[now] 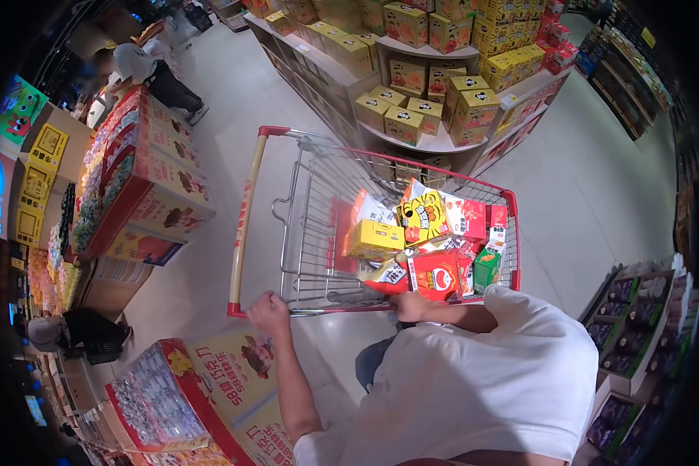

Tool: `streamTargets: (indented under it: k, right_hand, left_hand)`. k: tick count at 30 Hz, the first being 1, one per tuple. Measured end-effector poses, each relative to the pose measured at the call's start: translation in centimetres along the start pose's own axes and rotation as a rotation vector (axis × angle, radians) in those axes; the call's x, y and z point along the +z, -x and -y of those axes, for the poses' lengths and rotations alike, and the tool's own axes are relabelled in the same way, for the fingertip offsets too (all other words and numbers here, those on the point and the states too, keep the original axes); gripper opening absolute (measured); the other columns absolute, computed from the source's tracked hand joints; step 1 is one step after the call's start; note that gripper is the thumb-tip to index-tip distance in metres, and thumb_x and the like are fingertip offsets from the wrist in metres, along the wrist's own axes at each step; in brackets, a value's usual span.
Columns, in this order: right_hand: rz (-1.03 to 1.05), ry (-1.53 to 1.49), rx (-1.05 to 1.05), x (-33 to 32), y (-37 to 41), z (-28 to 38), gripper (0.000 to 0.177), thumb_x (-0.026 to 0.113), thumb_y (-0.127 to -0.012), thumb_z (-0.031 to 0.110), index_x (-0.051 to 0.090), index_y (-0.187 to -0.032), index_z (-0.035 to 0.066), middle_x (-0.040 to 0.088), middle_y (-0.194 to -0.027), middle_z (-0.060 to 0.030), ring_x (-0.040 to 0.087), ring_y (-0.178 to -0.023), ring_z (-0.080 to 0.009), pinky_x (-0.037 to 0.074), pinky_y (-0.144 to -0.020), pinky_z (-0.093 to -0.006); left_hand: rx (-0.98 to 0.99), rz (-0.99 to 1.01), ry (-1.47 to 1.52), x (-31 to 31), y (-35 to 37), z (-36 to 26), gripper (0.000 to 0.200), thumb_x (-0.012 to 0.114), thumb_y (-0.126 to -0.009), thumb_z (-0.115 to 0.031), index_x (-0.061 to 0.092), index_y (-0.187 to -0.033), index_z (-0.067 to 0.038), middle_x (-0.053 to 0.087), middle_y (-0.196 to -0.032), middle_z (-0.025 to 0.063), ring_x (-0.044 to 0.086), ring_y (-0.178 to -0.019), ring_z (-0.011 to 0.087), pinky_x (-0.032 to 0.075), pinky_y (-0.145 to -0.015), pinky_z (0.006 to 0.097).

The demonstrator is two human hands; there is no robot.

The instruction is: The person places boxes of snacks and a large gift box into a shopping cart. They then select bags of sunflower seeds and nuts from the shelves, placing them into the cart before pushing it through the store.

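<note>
A wire shopping cart [307,225] with red corner pieces stands sideways in front of me. My left hand [269,313] is closed on its near side, close to the handle [248,210]. Farther right, my right hand [410,306] is closed around the same near rim; its fingers are partly hidden. Inside the basket lie a yellow box [377,239], a yellow-and-black snack bag [423,217], a red snack bag [433,276] and a green pack [486,268]. Several other red and white packages are partly covered by these.
Beyond the cart rises a tiered shelf [435,140] of yellow boxes. Candy bins [144,186] line the left, with another candy bin [159,396] near my left arm. Two people [159,74] [85,334] are on the left. Shelves with dark packs [629,318] stand at right.
</note>
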State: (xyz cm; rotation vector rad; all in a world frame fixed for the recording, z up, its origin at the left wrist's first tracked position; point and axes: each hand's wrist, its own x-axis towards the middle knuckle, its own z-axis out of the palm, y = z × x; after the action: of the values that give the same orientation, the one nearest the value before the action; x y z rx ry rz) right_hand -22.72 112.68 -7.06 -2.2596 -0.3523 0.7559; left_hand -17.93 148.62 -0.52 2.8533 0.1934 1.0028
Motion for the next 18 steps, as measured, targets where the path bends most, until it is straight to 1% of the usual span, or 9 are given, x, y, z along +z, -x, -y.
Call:
streamTargets:
  k: [3, 8, 11, 12, 15, 16, 18]
  right_hand:
    - [0.041, 0.012, -0.02, 0.6, -2.6, 2.4, 0.032, 0.056, -0.073, 0.013, 0.065, -0.102, 0.004, 0.066, -0.08, -0.0225, 0.066, -0.078, -0.0393, 0.052, -0.072, -0.0483]
    - [-0.004, -0.016, 0.022, 2.5, -6.8, 5.1, 0.036, 0.057, -0.073, 0.013, 0.065, -0.106, 0.001, 0.067, -0.082, -0.0235, 0.066, -0.077, -0.0384, 0.052, -0.073, -0.046]
    - [-0.027, -0.091, 0.089, 2.7, -9.2, 8.0, 0.036, 0.058, -0.074, 0.014, 0.065, -0.108, 0.002, 0.067, -0.083, -0.0238, 0.066, -0.077, -0.0379, 0.053, -0.073, -0.0455]
    - [-0.018, -0.113, 0.091, 2.5, -10.0, 8.8, 0.034, 0.059, -0.076, 0.016, 0.066, -0.108, 0.003, 0.067, -0.082, -0.0228, 0.067, -0.077, -0.037, 0.053, -0.074, -0.0446]
    - [-0.126, -0.018, 0.115, 4.8, -13.9, 9.2, 0.033, 0.06, -0.076, 0.016, 0.066, -0.107, 0.005, 0.067, -0.082, -0.0218, 0.067, -0.077, -0.0366, 0.052, -0.075, -0.0439]
    - [-0.12, -0.033, 0.163, 4.5, -14.5, 11.4, 0.032, 0.06, -0.075, 0.015, 0.067, -0.104, 0.005, 0.067, -0.083, -0.0215, 0.066, -0.077, -0.0368, 0.052, -0.076, -0.0434]
    - [-0.148, -0.06, 0.158, 4.0, -16.0, 13.7, 0.03, 0.06, -0.073, 0.014, 0.068, -0.1, 0.004, 0.067, -0.085, -0.0222, 0.066, -0.081, -0.038, 0.052, -0.076, -0.0445]
  left_hand:
    - [0.009, -0.006, 0.028, 0.6, -2.2, 2.6, 0.011, 0.06, -0.071, -0.009, 0.068, -0.078, -0.013, 0.063, -0.073, 0.0042, 0.059, -0.07, 0.0258, 0.043, -0.071, 0.0402]
    - [0.073, -0.095, 0.138, 4.0, -6.3, 6.9, 0.013, 0.061, -0.069, -0.005, 0.067, -0.078, -0.013, 0.061, -0.072, 0.003, 0.058, -0.069, 0.0254, 0.043, -0.07, 0.0396]
    - [0.106, -0.124, 0.186, 5.9, -8.9, 9.3, 0.014, 0.062, -0.068, -0.004, 0.066, -0.078, -0.013, 0.06, -0.07, 0.0022, 0.057, -0.067, 0.025, 0.042, -0.068, 0.0391]
    - [0.117, -0.128, 0.199, 6.4, -9.9, 10.1, 0.014, 0.062, -0.068, -0.004, 0.066, -0.077, -0.013, 0.059, -0.069, 0.002, 0.057, -0.067, 0.0249, 0.042, -0.068, 0.0389]
    - [0.141, -0.117, 0.23, 7.8, -13.0, 12.1, 0.013, 0.063, -0.067, -0.004, 0.065, -0.076, -0.013, 0.058, -0.067, 0.0021, 0.055, -0.065, 0.0246, 0.04, -0.066, 0.0383]
    - [0.142, -0.105, 0.243, 8.3, -14.0, 13.0, 0.012, 0.063, -0.067, -0.004, 0.065, -0.075, -0.013, 0.058, -0.067, 0.0017, 0.055, -0.064, 0.0243, 0.04, -0.066, 0.0382]
    - [0.146, -0.08, 0.268, 9.7, -15.7, 14.8, 0.012, 0.063, -0.067, -0.004, 0.065, -0.074, -0.014, 0.058, -0.066, 0.001, 0.054, -0.063, 0.0236, 0.04, -0.066, 0.0379]
